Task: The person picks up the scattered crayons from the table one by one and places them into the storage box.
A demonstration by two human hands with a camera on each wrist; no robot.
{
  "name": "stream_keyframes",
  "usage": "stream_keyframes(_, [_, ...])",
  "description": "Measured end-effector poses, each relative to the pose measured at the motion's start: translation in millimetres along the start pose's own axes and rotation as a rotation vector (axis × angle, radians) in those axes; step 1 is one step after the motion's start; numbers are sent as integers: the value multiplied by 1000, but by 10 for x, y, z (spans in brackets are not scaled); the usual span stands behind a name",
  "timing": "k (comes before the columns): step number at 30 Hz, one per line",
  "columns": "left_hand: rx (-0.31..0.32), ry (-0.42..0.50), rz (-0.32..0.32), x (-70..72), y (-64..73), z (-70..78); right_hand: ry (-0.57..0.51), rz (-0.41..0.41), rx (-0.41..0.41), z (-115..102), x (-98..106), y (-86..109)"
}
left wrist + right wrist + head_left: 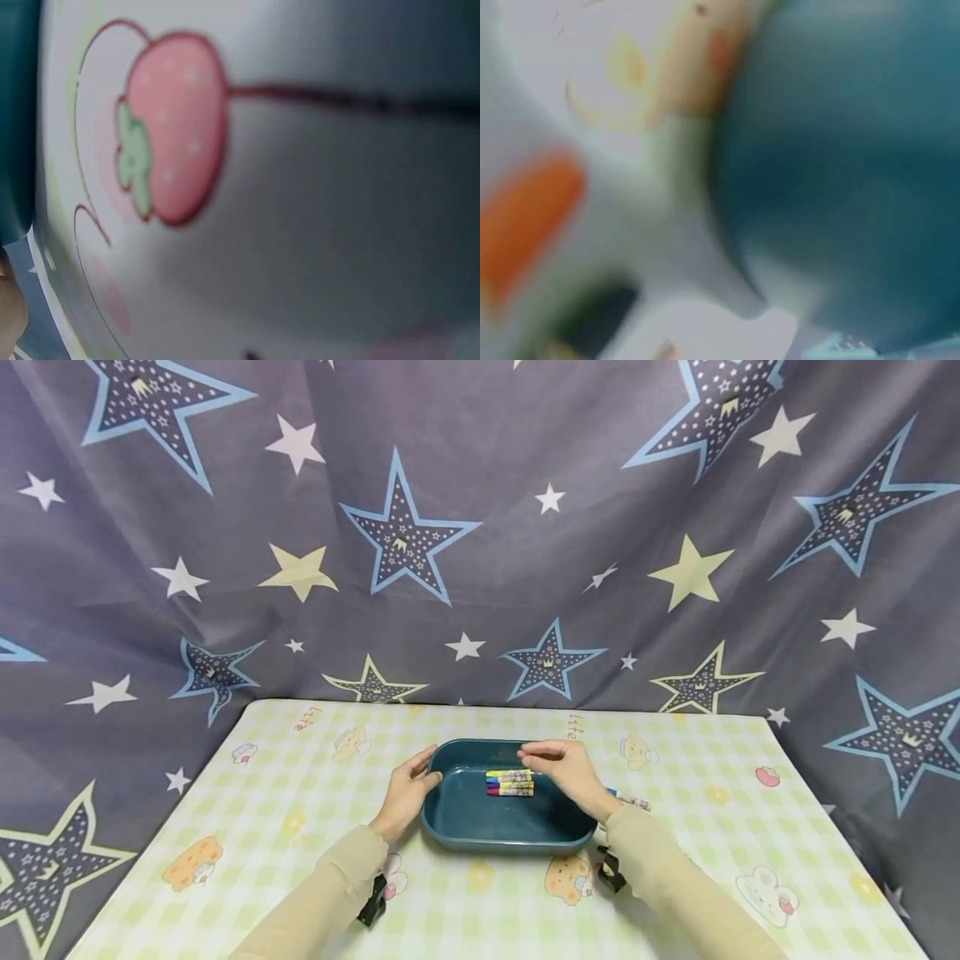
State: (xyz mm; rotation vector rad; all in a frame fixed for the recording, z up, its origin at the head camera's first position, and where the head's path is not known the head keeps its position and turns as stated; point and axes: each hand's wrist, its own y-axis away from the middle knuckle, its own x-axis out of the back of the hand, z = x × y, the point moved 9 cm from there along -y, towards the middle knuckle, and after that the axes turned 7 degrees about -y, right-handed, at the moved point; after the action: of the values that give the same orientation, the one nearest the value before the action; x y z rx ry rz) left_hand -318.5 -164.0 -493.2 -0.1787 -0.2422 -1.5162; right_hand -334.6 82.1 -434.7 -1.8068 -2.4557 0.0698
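A dark teal plastic basin with rounded corners stands on the table. Several paper-wrapped crayons lie side by side on its floor, with yellow, blue and red ends showing. My left hand grips the basin's left rim, thumb over the edge and fingers along the outside. Over the basin's right side reaches my right hand, its fingers loosely bent above the floor just beyond the crayons, with nothing visible in them. The right wrist view shows the basin wall close up and blurred.
More crayons lie on the table right of the basin, partly behind my right forearm. A blurred orange crayon and a dark one appear in the right wrist view. A checked cloth covers the table; a starry curtain hangs behind it.
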Motion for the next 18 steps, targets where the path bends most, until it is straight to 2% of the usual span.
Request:
stream_keyframes(5, [0, -2, 7, -20, 2, 12, 100, 25, 11, -194, 381, 108])
stream_keyframes(8, [3, -4, 12, -23, 11, 4, 178, 51, 17, -230, 653, 192])
stream_keyframes(13, [0, -7, -3, -42, -13, 1, 208, 98, -31, -81, 1069, 322])
stream_keyframes(18, [-3, -16, -3, -22, -34, 18, 225, 122, -78, 119, 1319, 430])
